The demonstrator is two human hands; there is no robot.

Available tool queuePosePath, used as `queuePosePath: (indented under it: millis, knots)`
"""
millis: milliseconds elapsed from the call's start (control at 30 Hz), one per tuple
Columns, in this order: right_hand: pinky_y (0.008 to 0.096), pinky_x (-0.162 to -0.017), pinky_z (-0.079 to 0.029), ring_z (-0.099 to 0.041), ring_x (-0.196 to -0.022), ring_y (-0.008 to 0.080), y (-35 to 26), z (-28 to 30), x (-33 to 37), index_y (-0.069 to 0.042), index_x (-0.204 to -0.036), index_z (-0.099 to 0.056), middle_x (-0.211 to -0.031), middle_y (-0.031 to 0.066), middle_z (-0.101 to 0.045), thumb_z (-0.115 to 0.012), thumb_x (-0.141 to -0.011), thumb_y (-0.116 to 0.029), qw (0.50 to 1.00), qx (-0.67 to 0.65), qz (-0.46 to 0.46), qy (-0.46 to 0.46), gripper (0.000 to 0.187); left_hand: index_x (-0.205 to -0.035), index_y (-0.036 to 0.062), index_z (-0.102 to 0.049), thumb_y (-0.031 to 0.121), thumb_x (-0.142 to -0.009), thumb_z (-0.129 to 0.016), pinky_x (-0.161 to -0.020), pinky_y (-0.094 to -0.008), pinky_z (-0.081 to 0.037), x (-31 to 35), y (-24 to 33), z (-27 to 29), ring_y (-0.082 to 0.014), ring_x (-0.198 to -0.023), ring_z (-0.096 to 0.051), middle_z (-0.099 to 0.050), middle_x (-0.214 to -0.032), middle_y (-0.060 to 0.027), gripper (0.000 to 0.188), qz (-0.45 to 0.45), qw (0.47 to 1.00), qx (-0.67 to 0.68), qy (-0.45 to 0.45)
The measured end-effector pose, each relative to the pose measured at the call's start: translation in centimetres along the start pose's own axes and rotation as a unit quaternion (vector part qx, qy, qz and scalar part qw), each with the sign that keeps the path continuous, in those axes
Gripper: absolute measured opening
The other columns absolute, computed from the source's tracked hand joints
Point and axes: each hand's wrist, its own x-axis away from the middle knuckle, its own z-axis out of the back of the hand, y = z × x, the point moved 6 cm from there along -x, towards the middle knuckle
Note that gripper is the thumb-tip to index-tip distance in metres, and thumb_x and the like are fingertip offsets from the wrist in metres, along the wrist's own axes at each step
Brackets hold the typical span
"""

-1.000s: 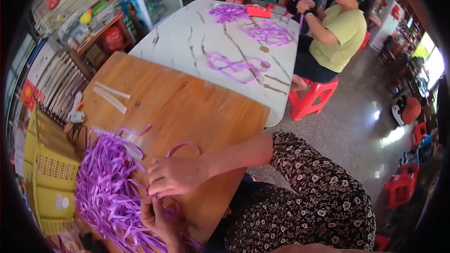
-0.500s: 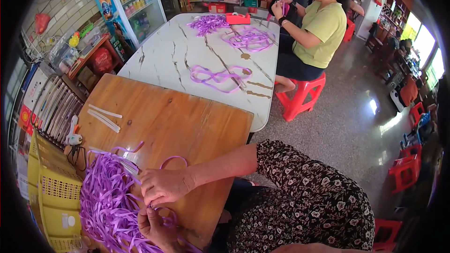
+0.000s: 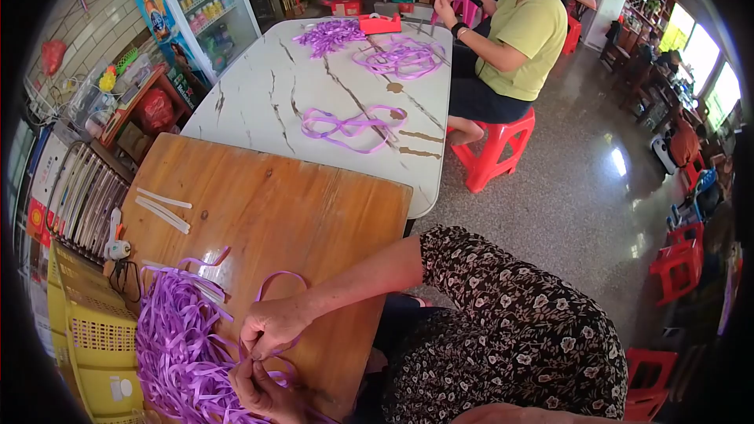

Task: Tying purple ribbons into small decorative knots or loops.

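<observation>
"Brown wooden table [image 3: 275, 204], set against a white, dark-veined table [image 3: 243, 94]: what is noted on its surface?"

"At its near left, a pile of flat purple ribbons [image 3: 181, 345], glossy and tangled, is found beside a yellow perforated plastic basket [image 3: 98, 322]. One narrow purple ribbon strip [image 3: 284, 272] is seen just right of the pile, arched past the bare right hand [image 3: 275, 322]."

"How is the strip judged to handle?"

"As light, limp and, from its sheen, rather slippery. No great fragility is expected, though creasing and snagging among neighbouring strands are considered possible. It is best taken close to an end, flat between thumb and forefinger, since little stiffness can be counted on farther along."

"And the fingers?"

"Those of the right hand are drawn together in a downward pinch. Those of the bare left hand [image 3: 263, 395] are brought up to them from below, thumb and forefinger closed at the tips. The strip appears to be gripped by both where they meet; the exact portion held is too small to be made out."
</observation>
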Motion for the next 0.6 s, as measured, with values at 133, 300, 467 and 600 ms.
queuePosePath:
  millis: [133, 300, 467, 600]
  knots:
    - [0.0270, -0.058, -0.044, -0.058, -0.065, 0.0090, 0.8, 0.2, -0.4, 0.001, -0.077, -0.067, -0.070, 0.0050, -0.066, -0.067, -0.076, -0.014, 0.999, -0.037, 0.018, 0.023, 0.015, -0.110, -0.0035, -0.059, 0.008, -0.090, -0.056, -0.076, -0.0332, -0.049, -0.4, -0.4, -0.5, -0.0240, -0.091, -0.060, -0.061, -0.113, -0.0163, 0.024, 0.068, 0.997, 0.023, 0.011]
    - [0.0266, -0.063, -0.046, -0.059, -0.068, 0.0100, -1.3, 1.9, 0.0, -0.001, -0.081, -0.068, -0.072, 0.0044, -0.066, -0.067, -0.075, -0.016, 0.990, -0.019, 0.107, 0.086, 0.016, -0.109, -0.0052, -0.058, 0.009, -0.088, -0.060, -0.075, -0.0290, -0.047, 0.5, -2.2, 0.6, -0.0182, -0.084, -0.056, -0.061, -0.098, -0.0087, 0.025, 0.121, 0.958, 0.182, 0.184]
    - [0.0239, -0.071, -0.047, -0.061, -0.081, 0.0116, -4.9, 10.4, 6.0, -0.002, -0.095, -0.065, -0.085, 0.0050, -0.067, -0.065, -0.081, -0.013, 0.966, 0.000, 0.065, 0.252, 0.018, -0.117, -0.0027, -0.053, 0.011, -0.094, -0.049, -0.092, -0.0314, -0.041, 1.2, -5.7, 1.6, -0.0190, -0.104, -0.051, -0.053, -0.117, -0.0098, 0.027, 0.222, 0.937, 0.153, 0.222]
    - [0.0291, -0.069, -0.049, -0.060, -0.075, 0.0156, -8.0, 18.9, 12.3, 0.001, -0.091, -0.063, -0.090, 0.0106, -0.064, -0.060, -0.083, -0.009, 0.904, -0.170, 0.183, 0.346, 0.012, -0.115, -0.0028, -0.055, 0.007, -0.094, -0.049, -0.089, -0.0279, -0.042, 1.7, -7.4, 0.7, -0.0159, -0.102, -0.051, -0.055, -0.112, -0.0087, 0.024, 0.216, 0.945, 0.180, 0.168]
